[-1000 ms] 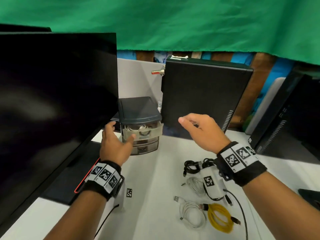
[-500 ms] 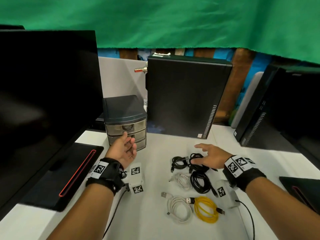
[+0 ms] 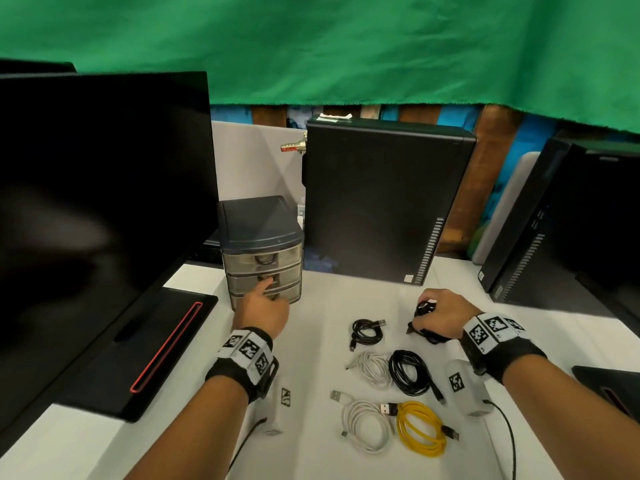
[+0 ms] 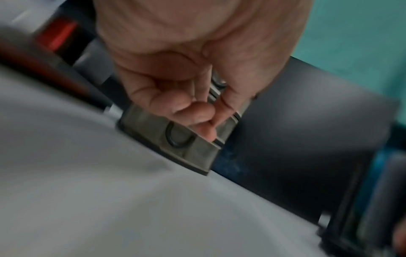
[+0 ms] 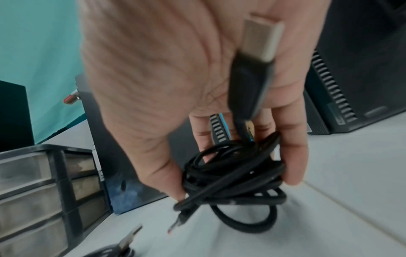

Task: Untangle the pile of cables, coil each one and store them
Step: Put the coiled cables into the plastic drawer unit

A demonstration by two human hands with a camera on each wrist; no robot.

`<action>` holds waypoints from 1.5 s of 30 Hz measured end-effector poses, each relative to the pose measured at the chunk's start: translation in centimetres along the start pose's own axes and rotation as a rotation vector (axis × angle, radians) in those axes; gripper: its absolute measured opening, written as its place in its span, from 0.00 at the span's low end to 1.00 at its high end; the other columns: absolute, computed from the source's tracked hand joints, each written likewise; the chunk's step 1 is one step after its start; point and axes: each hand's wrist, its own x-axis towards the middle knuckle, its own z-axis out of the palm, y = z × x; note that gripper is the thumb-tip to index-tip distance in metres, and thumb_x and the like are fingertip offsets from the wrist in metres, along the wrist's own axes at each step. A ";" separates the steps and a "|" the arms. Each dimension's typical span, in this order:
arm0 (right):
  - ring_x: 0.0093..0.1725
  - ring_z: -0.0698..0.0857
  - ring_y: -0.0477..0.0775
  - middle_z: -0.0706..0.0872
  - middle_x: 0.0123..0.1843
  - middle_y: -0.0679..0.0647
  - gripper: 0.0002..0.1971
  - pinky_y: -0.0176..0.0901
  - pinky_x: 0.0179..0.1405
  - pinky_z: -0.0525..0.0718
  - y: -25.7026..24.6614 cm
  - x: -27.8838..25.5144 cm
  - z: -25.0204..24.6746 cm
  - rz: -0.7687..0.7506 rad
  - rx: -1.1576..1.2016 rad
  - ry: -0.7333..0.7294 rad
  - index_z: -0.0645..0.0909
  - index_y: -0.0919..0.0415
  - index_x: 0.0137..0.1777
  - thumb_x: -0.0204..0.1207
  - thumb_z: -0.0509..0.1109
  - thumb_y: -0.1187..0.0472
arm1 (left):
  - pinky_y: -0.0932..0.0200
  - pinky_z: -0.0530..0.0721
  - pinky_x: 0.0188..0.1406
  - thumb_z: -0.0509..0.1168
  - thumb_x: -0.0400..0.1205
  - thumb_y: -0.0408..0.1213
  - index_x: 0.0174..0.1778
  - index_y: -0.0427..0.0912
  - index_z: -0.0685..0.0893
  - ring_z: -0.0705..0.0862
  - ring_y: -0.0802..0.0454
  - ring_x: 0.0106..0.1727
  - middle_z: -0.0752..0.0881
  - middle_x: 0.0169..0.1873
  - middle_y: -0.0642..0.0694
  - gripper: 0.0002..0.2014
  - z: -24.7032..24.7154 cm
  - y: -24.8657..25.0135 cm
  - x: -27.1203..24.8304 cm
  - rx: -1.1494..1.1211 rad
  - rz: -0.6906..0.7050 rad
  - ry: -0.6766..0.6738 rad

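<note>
A small grey three-drawer unit (image 3: 263, 251) stands at the back of the white table (image 3: 322, 306), all drawers closed. My left hand (image 3: 265, 304) is at its front; the index finger hooks the middle drawer's handle (image 4: 217, 83) and the other fingers are curled. My right hand (image 3: 438, 318) grips a coiled black cable (image 5: 232, 177) just above the table, its USB plug (image 5: 259, 40) lying against the palm. On the table lie a small black coil (image 3: 367, 332), a white coil (image 3: 372, 368), a larger black coil (image 3: 408, 372), another white coil (image 3: 363, 427) and a yellow coil (image 3: 420, 427).
A large dark monitor (image 3: 104, 202) with its black base (image 3: 138, 358) fills the left. A black computer tower (image 3: 381, 202) stands behind the cables, and another tower (image 3: 571, 220) at the right. A green cloth hangs behind.
The top drawer, open a second ago, is closed. My left hand went from an open palm to the middle drawer's handle. My right hand closed on a black coil and drew it to the right.
</note>
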 end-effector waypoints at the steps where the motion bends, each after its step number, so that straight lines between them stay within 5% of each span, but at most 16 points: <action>1: 0.46 0.89 0.54 0.90 0.47 0.52 0.20 0.53 0.49 0.93 0.1 -0.1 -0.3 -0.005 0.010 0.011 0.84 0.46 0.49 0.58 0.84 0.48 | 0.48 0.83 0.58 0.64 0.82 0.39 0.76 0.60 0.74 0.84 0.41 0.56 0.86 0.58 0.44 0.25 -0.1 0.1 -0.3 0.214 0.067 0.048; 4: 0.47 0.89 0.54 0.89 0.48 0.51 0.18 0.53 0.50 0.92 -0.3 -0.6 -1.1 -0.032 0.047 0.046 0.82 0.45 0.51 0.63 0.84 0.50 | 0.54 0.78 0.46 0.63 0.82 0.40 0.77 0.61 0.68 0.81 0.46 0.47 0.84 0.47 0.48 0.27 -0.1 0.6 -1.0 0.473 0.153 0.105; 8: 0.46 0.90 0.52 0.89 0.47 0.49 0.18 0.53 0.50 0.92 -1.5 -1.4 -1.5 -0.104 0.081 0.083 0.82 0.44 0.52 0.65 0.83 0.50 | 0.54 0.82 0.46 0.65 0.81 0.39 0.82 0.56 0.56 0.83 0.46 0.45 0.84 0.44 0.46 0.35 0.0 0.2 -0.6 0.652 0.155 0.044; 14: 0.47 0.88 0.49 0.87 0.47 0.46 0.16 0.54 0.53 0.91 -4.3 -2.8 -1.6 -0.268 0.108 0.104 0.82 0.45 0.55 0.69 0.81 0.52 | 0.53 0.85 0.45 0.62 0.81 0.39 0.76 0.54 0.63 0.85 0.48 0.44 0.85 0.42 0.48 0.27 -0.3 0.4 -3.0 0.679 0.254 0.036; 19: 0.50 0.87 0.45 0.87 0.50 0.43 0.20 0.47 0.53 0.89 -9.5 -4.1 -0.9 -0.435 0.112 0.051 0.80 0.43 0.60 0.70 0.80 0.50 | 0.59 0.81 0.44 0.60 0.85 0.51 0.56 0.58 0.84 0.83 0.55 0.45 0.85 0.51 0.54 0.09 -1.8 -1.0 -5.9 0.573 0.395 0.168; 23: 0.41 0.84 0.45 0.85 0.48 0.46 0.25 0.39 0.34 0.79 -15.5 -5.1 1.4 -0.523 0.115 -0.031 0.70 0.49 0.60 0.70 0.80 0.49 | 0.56 0.79 0.42 0.65 0.82 0.55 0.48 0.57 0.79 0.79 0.54 0.46 0.77 0.49 0.54 0.07 -3.5 -2.1 -4.4 0.362 0.340 0.322; 27: 0.37 0.81 0.50 0.82 0.42 0.50 0.26 0.44 0.30 0.76 -20.5 -5.0 4.7 -0.585 0.061 -0.027 0.66 0.51 0.55 0.68 0.79 0.47 | 0.58 0.77 0.43 0.57 0.74 0.65 0.44 0.61 0.81 0.83 0.48 0.47 0.84 0.48 0.51 0.16 -4.0 -5.1 -1.2 0.406 0.313 0.179; 30: 0.37 0.79 0.51 0.81 0.42 0.50 0.22 0.45 0.29 0.72 -22.5 -4.2 6.3 -0.584 0.016 -0.059 0.69 0.54 0.52 0.69 0.78 0.48 | 0.57 0.80 0.39 0.65 0.73 0.64 0.36 0.53 0.84 0.84 0.51 0.43 0.84 0.42 0.50 0.17 -4.8 -4.6 -2.5 0.248 0.291 0.124; 34: 0.42 0.82 0.55 0.84 0.43 0.52 0.10 0.43 0.31 0.72 -22.7 -3.2 7.7 -0.642 -0.116 0.028 0.78 0.56 0.46 0.76 0.75 0.51 | 0.55 0.85 0.48 0.74 0.76 0.56 0.38 0.54 0.85 0.84 0.59 0.46 0.81 0.48 0.59 0.11 -5.8 -5.0 -3.1 0.167 0.275 0.055; 38: 0.55 0.78 0.54 0.82 0.51 0.51 0.13 0.49 0.51 0.72 -21.3 -3.7 8.0 -0.782 -0.409 0.240 0.88 0.50 0.50 0.78 0.70 0.43 | 0.51 0.87 0.49 0.74 0.76 0.56 0.38 0.56 0.84 0.86 0.58 0.45 0.83 0.50 0.58 0.10 -5.8 -5.3 -2.7 0.192 0.306 0.054; 43: 0.54 0.86 0.60 0.86 0.50 0.54 0.08 0.46 0.41 0.72 -22.1 -2.8 7.3 -0.795 -0.510 0.285 0.87 0.53 0.51 0.81 0.69 0.52 | 0.51 0.87 0.50 0.72 0.77 0.58 0.38 0.56 0.83 0.85 0.58 0.46 0.82 0.50 0.58 0.11 -5.4 -5.4 -2.5 0.218 0.332 0.082; 45: 0.56 0.87 0.64 0.88 0.55 0.58 0.08 0.50 0.45 0.77 -22.7 -2.1 7.0 -0.729 -0.533 0.323 0.84 0.56 0.57 0.82 0.68 0.58 | 0.54 0.86 0.48 0.72 0.78 0.57 0.37 0.56 0.83 0.85 0.59 0.45 0.83 0.50 0.59 0.11 -5.3 -5.4 -2.5 0.221 0.337 0.082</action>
